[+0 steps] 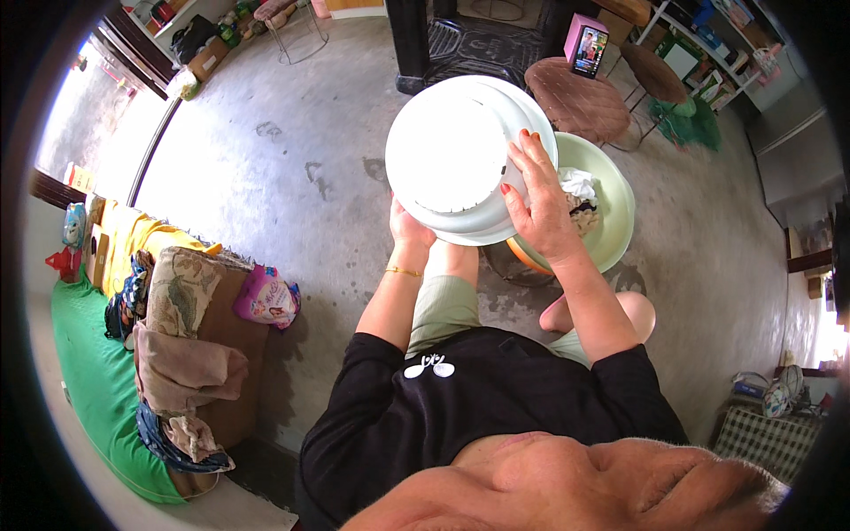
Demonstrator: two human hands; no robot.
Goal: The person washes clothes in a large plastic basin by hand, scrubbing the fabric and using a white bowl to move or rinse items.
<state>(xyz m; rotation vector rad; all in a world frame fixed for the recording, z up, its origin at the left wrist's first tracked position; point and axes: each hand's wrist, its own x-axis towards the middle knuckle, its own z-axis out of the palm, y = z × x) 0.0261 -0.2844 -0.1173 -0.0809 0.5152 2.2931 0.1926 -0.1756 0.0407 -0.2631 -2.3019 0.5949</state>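
Observation:
A white basin [451, 152], probably enamel, is held up in front of me with dark chips along its round edge. Glare hides much of its surface. My left hand [410, 224] supports its lower left side, the fingers hidden behind it. On the right side, my right hand [541, 206] lies with its fingers spread over the wall. Partly behind the right hand, a pale green basin [614, 219] contains a white cloth [578, 184] and a beige and black cloth [583, 218]. An orange rim [529, 257] shows under the white basin.
A phone [590, 52] leans against a pink box on a brown cushioned stool [578, 99]. A black stove-like stand [481, 46] is ahead. At left, a purple detergent bag [269, 299] sits beside a cloth-draped seat [186, 292]. Wet marks spot the concrete floor [319, 232].

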